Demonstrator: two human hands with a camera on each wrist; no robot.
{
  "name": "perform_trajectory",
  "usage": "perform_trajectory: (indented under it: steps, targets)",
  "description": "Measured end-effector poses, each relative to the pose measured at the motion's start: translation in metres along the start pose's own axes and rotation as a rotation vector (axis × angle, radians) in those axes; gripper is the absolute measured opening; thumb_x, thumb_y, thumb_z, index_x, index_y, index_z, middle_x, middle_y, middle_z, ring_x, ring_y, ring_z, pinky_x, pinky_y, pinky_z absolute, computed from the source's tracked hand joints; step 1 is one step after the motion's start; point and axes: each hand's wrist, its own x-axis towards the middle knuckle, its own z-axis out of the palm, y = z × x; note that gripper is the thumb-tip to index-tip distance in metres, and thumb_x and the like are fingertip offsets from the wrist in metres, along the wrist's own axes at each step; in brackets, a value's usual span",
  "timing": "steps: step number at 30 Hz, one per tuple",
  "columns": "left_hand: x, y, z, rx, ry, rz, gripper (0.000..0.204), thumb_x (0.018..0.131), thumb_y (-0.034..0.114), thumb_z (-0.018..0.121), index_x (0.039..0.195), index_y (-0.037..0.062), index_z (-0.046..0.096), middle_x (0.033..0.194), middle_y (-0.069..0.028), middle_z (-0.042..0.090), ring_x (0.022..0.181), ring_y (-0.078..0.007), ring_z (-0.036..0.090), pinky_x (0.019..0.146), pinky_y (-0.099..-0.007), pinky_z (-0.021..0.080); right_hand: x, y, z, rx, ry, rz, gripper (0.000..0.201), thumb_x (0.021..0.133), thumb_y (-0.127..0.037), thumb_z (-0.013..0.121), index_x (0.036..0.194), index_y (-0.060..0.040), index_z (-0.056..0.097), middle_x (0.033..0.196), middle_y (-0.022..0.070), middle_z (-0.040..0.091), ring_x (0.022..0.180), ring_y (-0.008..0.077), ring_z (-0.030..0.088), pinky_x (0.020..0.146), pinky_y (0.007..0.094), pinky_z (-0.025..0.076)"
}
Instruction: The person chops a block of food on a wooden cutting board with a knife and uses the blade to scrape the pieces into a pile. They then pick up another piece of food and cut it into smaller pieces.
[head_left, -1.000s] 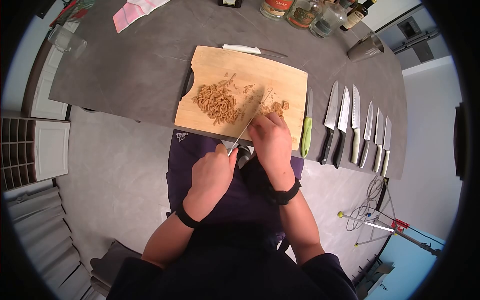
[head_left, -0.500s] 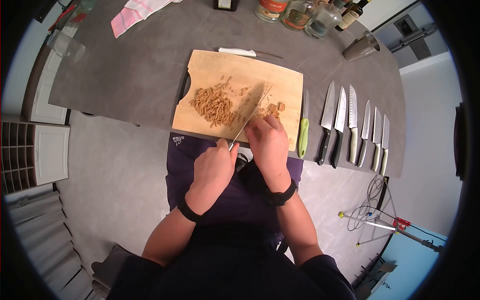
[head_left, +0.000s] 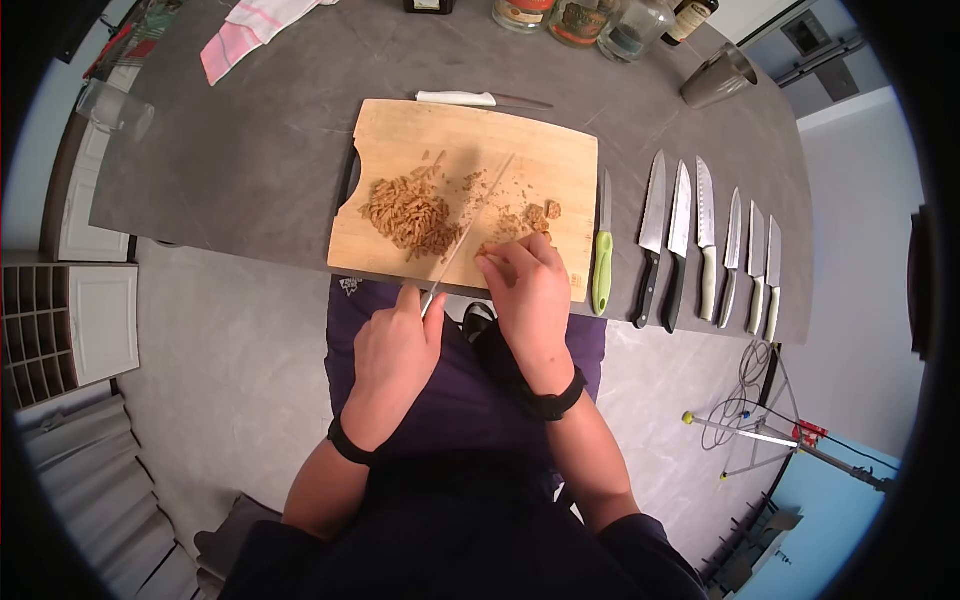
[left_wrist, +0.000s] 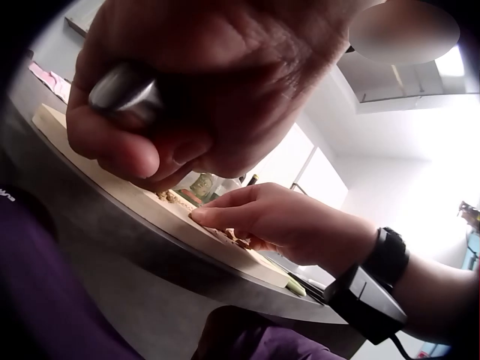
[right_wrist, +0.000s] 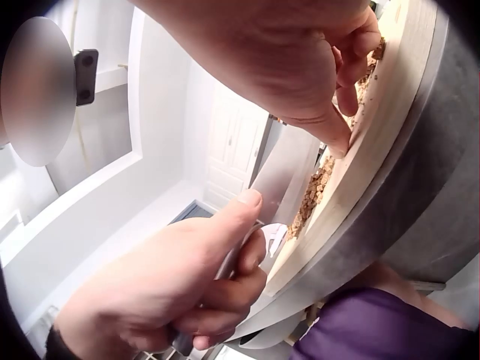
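A wooden cutting board (head_left: 545, 150) lies on the grey table, with a heap of chopped brown strips (head_left: 405, 212) on its left half. My left hand (head_left: 395, 350) grips the handle of a knife (head_left: 478, 208) at the board's near edge. Its blade slants up and to the right across the board. My right hand (head_left: 530, 285) sits just right of the blade, fingers curled, holding brown pieces (head_left: 490, 247) down on the board. More brown bits (head_left: 538, 214) lie beyond its fingertips. The right wrist view shows the blade (right_wrist: 281, 176) beside the heap, with the thumb (right_wrist: 334, 135) on the board (right_wrist: 375, 142).
A green-handled knife (head_left: 601, 262) lies right of the board, then a row of several knives (head_left: 705, 240). A white-handled knife (head_left: 455, 98) lies behind the board. Bottles (head_left: 570, 15), a metal cup (head_left: 715, 78), a glass (head_left: 110, 105) and a pink-white cloth (head_left: 245, 25) stand farther back.
Both hands and the knife have shifted a little to the left along the board, and the right fingertips now lie closer to the chopped heap.
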Motion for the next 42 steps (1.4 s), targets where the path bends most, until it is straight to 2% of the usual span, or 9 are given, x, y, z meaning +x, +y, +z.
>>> perform_trajectory:
  steps: [11, 26, 29, 32, 35, 38, 42]
  targets:
    - [-0.013, 0.0, 0.006, -0.009, -0.037, 0.051, 0.041, 0.113, 0.038, 0.065, 0.088, 0.0054, 0.059, 0.06, -0.0195, 0.066, 0.059, -0.043, 0.071, 0.051, -0.0516, 0.057, -0.001, 0.001, 0.002, 0.039, 0.014, 0.038, 0.018, 0.089, -0.013, 0.091, 0.104, -0.003, 0.087, 0.086, 0.0094, 0.068, 0.079, 0.0287, 0.068, 0.073, 0.0415, 0.056]
    - [-0.021, 0.003, 0.002, 0.057, -0.064, 0.048, 0.04, 0.113, 0.036, 0.065, 0.089, 0.0044, 0.058, 0.06, -0.0189, 0.066, 0.057, -0.0424, 0.071, 0.05, -0.05, 0.057, 0.0, -0.002, 0.001, 0.037, -0.013, 0.09, 0.018, 0.088, -0.013, 0.091, 0.101, -0.0025, 0.084, 0.09, 0.0096, 0.069, 0.08, 0.0297, 0.07, 0.074, 0.0423, 0.057]
    - [-0.019, 0.003, 0.001, 0.045, -0.087, 0.04, 0.04, 0.113, 0.036, 0.066, 0.089, 0.0039, 0.058, 0.06, -0.0193, 0.066, 0.058, -0.0427, 0.071, 0.05, -0.05, 0.057, 0.003, 0.003, 0.001, 0.029, -0.027, 0.032, 0.016, 0.088, -0.012, 0.091, 0.099, -0.0023, 0.083, 0.09, 0.0097, 0.068, 0.08, 0.0302, 0.07, 0.075, 0.0422, 0.057]
    - [-0.015, 0.005, -0.002, 0.042, -0.128, 0.027, 0.04, 0.113, 0.035, 0.066, 0.09, 0.0036, 0.058, 0.061, -0.0197, 0.066, 0.058, -0.0431, 0.072, 0.05, -0.0503, 0.057, 0.009, 0.003, -0.004, 0.043, -0.078, 0.049, 0.015, 0.088, -0.011, 0.09, 0.097, -0.0022, 0.081, 0.091, 0.0099, 0.068, 0.08, 0.031, 0.07, 0.075, 0.0425, 0.058]
    - [-0.009, 0.01, -0.005, -0.004, -0.181, -0.032, 0.041, 0.114, 0.035, 0.063, 0.09, 0.0012, 0.06, 0.065, -0.0251, 0.067, 0.064, -0.05, 0.071, 0.055, -0.0561, 0.056, 0.012, 0.001, -0.006, 0.057, -0.118, 0.06, 0.015, 0.089, -0.01, 0.089, 0.096, -0.0019, 0.079, 0.092, 0.0105, 0.068, 0.081, 0.0323, 0.071, 0.075, 0.0433, 0.058]
    - [-0.006, 0.011, -0.004, 0.016, -0.193, -0.056, 0.042, 0.114, 0.035, 0.064, 0.091, 0.0008, 0.061, 0.065, -0.025, 0.068, 0.065, -0.0498, 0.071, 0.055, -0.0564, 0.057, 0.016, 0.001, -0.008, 0.065, -0.16, 0.082, 0.015, 0.088, -0.01, 0.088, 0.096, -0.002, 0.078, 0.092, 0.011, 0.068, 0.083, 0.0338, 0.071, 0.075, 0.0442, 0.058]
    - [0.006, 0.014, 0.007, 0.025, -0.121, -0.002, 0.043, 0.113, 0.039, 0.064, 0.091, 0.0023, 0.062, 0.064, -0.0217, 0.069, 0.061, -0.0445, 0.073, 0.053, -0.0522, 0.058, 0.019, -0.001, -0.007, 0.001, -0.156, 0.054, 0.013, 0.084, -0.009, 0.088, 0.094, -0.0062, 0.08, 0.091, 0.009, 0.068, 0.091, 0.0331, 0.07, 0.083, 0.0458, 0.057]
